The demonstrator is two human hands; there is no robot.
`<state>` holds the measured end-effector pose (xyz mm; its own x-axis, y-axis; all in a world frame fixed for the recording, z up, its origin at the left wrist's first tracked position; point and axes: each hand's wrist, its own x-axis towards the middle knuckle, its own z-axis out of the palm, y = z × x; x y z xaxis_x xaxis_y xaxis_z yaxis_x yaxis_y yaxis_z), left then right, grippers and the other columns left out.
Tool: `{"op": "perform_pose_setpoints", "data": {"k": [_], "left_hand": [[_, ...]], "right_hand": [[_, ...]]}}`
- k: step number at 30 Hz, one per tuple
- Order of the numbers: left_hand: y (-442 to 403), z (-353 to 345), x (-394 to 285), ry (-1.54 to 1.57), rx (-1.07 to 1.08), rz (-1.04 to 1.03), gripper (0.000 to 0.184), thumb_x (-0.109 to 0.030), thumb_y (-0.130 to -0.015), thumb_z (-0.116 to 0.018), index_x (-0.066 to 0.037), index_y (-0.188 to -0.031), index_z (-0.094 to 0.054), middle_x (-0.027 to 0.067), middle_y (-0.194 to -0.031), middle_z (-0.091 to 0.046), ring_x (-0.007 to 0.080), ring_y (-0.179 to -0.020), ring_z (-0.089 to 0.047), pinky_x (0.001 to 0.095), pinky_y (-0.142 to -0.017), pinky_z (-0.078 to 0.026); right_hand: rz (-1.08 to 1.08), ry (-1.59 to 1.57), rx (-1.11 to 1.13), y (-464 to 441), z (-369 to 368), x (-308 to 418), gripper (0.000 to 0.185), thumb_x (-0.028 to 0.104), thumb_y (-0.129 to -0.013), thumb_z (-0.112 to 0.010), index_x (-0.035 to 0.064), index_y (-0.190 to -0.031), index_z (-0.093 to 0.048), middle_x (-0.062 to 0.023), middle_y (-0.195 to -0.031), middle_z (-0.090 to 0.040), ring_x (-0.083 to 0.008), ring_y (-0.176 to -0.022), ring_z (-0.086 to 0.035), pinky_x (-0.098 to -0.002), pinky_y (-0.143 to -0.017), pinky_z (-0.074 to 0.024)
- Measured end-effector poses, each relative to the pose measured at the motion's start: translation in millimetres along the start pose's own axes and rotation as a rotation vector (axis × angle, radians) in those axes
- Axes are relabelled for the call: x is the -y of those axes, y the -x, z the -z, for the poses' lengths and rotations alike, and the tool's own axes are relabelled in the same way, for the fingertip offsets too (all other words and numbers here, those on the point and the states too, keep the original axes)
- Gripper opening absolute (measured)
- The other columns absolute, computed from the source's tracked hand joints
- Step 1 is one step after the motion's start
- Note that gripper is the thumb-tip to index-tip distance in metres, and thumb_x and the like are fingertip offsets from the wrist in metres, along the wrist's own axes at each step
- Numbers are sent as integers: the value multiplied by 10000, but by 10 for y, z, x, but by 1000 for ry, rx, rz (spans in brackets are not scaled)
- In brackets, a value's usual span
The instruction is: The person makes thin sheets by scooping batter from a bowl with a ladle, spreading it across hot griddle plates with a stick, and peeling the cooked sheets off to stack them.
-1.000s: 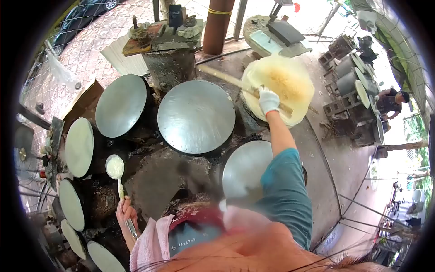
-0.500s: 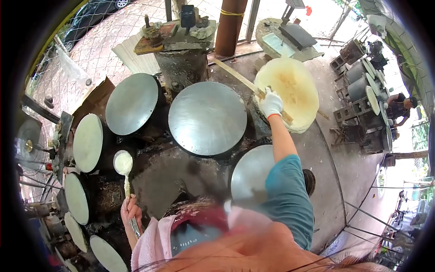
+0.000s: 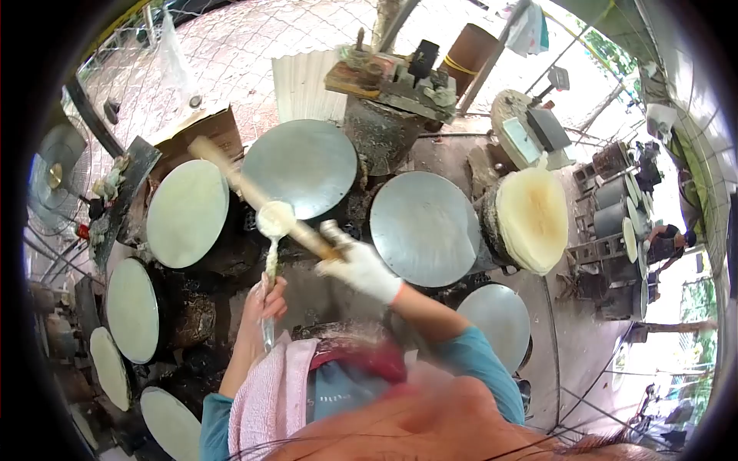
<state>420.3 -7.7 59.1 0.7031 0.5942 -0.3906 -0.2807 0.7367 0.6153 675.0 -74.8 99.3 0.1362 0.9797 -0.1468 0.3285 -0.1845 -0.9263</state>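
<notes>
Concrete floor (image 3: pixel 565 326) runs right of the middle bare griddle (image 3: pixel 423 229), and left of that griddle the gloved right hand (image 3: pixel 360 263) closes around a wooden stick (image 3: pixel 238 180) while, farther left, the left hand (image 3: pixel 265 298) clasps a ladle (image 3: pixel 272 255) of pale batter (image 3: pixel 277 217).

Bare left hand (image 3: pixel 264 302) grips a ladle (image 3: pixel 273 252), pale batter (image 3: pixel 275 218) in its bowl. White-gloved right hand (image 3: pixel 361 265) holds a wooden stick (image 3: pixel 247 190), motion-blurred, slanting past the ladle. Ahead, two grey round griddles (image 3: pixel 424 229); rightward, a yellowish pancake (image 3: pixel 533 219), browned mid-sheet.
</notes>
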Motion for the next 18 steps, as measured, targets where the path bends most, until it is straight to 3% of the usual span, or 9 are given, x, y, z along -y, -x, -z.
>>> {"op": "perform_pose_setpoints", "data": {"k": [3,4,7,10,12,13,14,16,18], "left_hand": [[-322,366,-7,20,77,-49,447,-522,-943,-462,-80,-909,-519,-67,-591,-378,24,-353,-300,206,-448,-284],[-312,159,-116,22,-102,-56,432,-534,-929,-489,-108,-857,-490,-66,-572,-370,31,-355,-315,217,-442,-283],[-445,167,-244,19,-120,-44,340,-466,-943,-518,-132,-877,-498,-63,-527,-349,49,-324,-297,242,-407,-274],[-622,277,-237,100,-331,-29,277,-421,-951,-524,-152,-888,-511,-59,-508,-341,55,-305,-276,237,-395,-261],[-670,241,-341,204,-466,-48,213,-361,-955,-525,-150,-930,-536,-42,-511,-337,79,-309,-252,273,-401,-295],[-692,207,-383,227,-537,-61,210,-364,-953,-527,-155,-942,-543,-44,-508,-337,77,-306,-252,269,-390,-286],[-710,316,-358,228,-516,-76,225,-371,-958,-514,-152,-968,-563,-55,-501,-330,73,-295,-259,260,-363,-264],[-724,342,-358,288,-417,-166,305,-387,-970,-477,-100,-964,-581,-66,-482,-324,62,-277,-262,242,-321,-241],[-714,269,-397,364,-422,-219,352,-393,-977,-455,-67,-956,-585,-64,-472,-332,60,-268,-262,233,-307,-239]], "right_hand": [[-84,-48,284,-421,-649,304,678,316,-835,-656,143,-1422,-365,-203,-999,-648,-287,-905,-652,-343,-796,-503],[145,112,252,-516,-782,338,627,289,-855,-625,119,-1403,-373,-199,-1004,-636,-337,-890,-645,-376,-782,-511],[42,194,520,-782,-616,497,715,323,-849,-628,137,-1450,-290,-212,-1007,-625,-380,-888,-633,-426,-777,-510],[215,479,529,-1196,-48,721,762,505,-805,-638,136,-1411,-361,-217,-955,-633,-364,-878,-641,-424,-750,-517],[182,436,292,-1836,489,547,822,437,-744,-732,83,-1404,-394,-189,-1171,-615,-271,-956,-629,-335,-849,-503],[365,488,-35,-2299,720,192,801,413,-729,-754,25,-1356,-441,-184,-1166,-616,-274,-961,-634,-331,-848,-506],[167,544,-211,-2651,1079,273,830,427,-704,-770,20,-1350,-444,-186,-1201,-596,-265,-1012,-622,-334,-877,-498],[169,706,-584,-3641,1768,-254,979,509,-664,-771,24,-1408,-359,-277,-1347,-447,-384,-1196,-499,-409,-1003,-417],[-13,776,-730,-4311,2267,-452,1096,501,-692,-760,44,-1482,-154,-308,-1449,-258,-402,-1280,-405,-431,-1006,-412]]}}
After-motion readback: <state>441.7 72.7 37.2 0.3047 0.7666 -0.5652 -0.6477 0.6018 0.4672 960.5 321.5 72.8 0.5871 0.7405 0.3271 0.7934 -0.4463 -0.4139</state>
